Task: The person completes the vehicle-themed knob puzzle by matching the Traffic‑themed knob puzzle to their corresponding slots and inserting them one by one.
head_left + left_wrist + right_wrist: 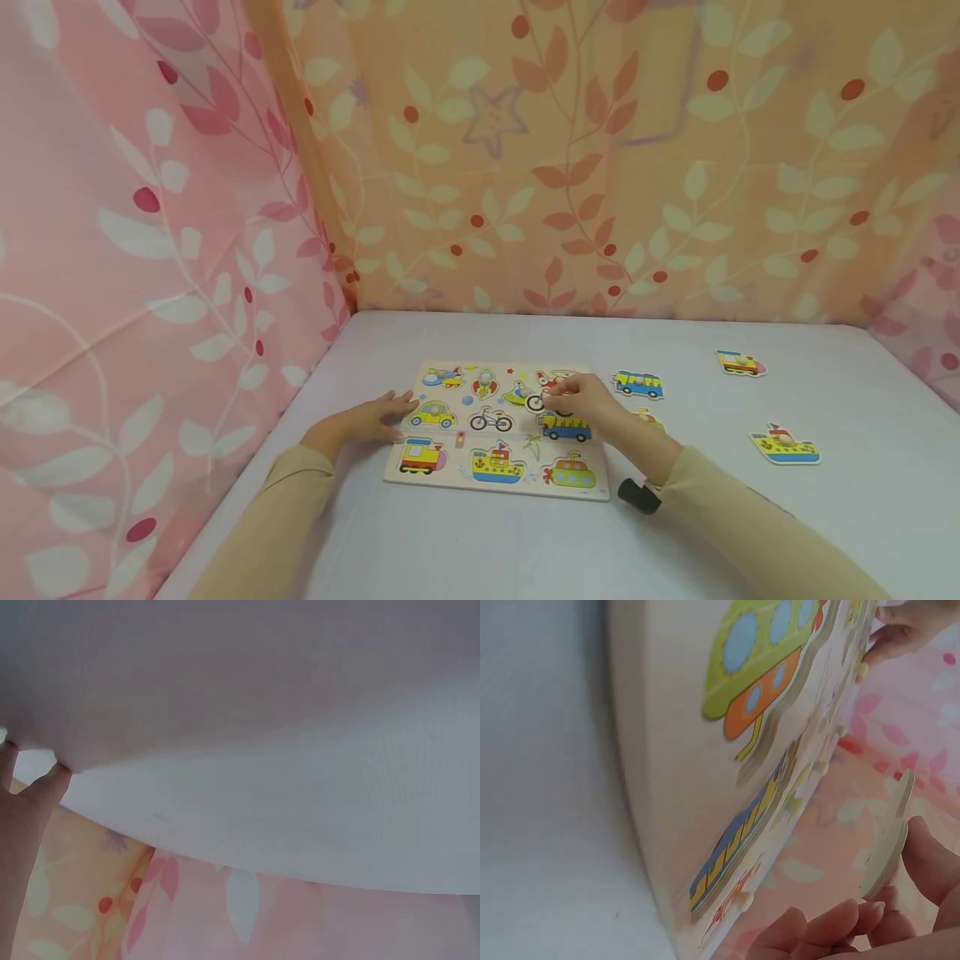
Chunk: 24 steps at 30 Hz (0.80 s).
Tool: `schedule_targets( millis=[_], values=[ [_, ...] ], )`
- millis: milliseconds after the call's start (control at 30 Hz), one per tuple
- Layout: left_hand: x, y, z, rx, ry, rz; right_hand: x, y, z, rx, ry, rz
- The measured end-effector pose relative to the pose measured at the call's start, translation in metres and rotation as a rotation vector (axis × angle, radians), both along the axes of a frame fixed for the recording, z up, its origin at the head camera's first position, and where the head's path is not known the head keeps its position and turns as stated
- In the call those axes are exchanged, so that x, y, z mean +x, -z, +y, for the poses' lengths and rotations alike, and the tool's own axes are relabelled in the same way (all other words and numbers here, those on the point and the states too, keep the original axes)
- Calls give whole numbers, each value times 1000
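A wooden puzzle board [517,492] with vehicle pictures lies on the white table. My right hand [588,404] pinches a bicycle puzzle piece [535,403] above the board's right part, near the bus picture [566,427]. In the right wrist view the piece [885,859] is edge-on, held between thumb and fingers. My left hand [375,417] rests at the board's left edge beside the yellow car [432,414], fingers spread; the left wrist view shows part of this hand [30,810]. A printed bicycle [491,420] shows in the board's middle row.
Right of the board lie a bus piece [637,384], a train piece [741,363] and a ship piece [785,445]. A submarine-coloured piece [649,419] is partly hidden by my right arm. A black object [639,496] sits by the right sleeve. Patterned curtains [600,167] enclose the table.
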<state>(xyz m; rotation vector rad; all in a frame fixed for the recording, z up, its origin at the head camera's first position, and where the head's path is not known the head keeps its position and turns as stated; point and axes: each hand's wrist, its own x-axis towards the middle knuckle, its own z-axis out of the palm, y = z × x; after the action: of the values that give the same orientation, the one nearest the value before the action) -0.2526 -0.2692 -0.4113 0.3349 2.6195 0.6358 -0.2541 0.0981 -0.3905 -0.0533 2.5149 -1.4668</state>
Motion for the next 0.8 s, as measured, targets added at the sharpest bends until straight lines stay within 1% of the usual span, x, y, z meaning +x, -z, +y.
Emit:
schedule_targets(
  millis=[200,400,467,800],
  values=[
    [1,0,-1,3,3,1,3,2,-10,-31,-35,16],
    [-1,0,-1,7,21,13,4,3,-21,-50,-45,-9],
    [-1,0,-1,8,15,7,3,4,-25,-59,-45,-19],
    [-3,2,0,6,-9,-12,-3,11,-43,-9,-30,-57]
  ],
)
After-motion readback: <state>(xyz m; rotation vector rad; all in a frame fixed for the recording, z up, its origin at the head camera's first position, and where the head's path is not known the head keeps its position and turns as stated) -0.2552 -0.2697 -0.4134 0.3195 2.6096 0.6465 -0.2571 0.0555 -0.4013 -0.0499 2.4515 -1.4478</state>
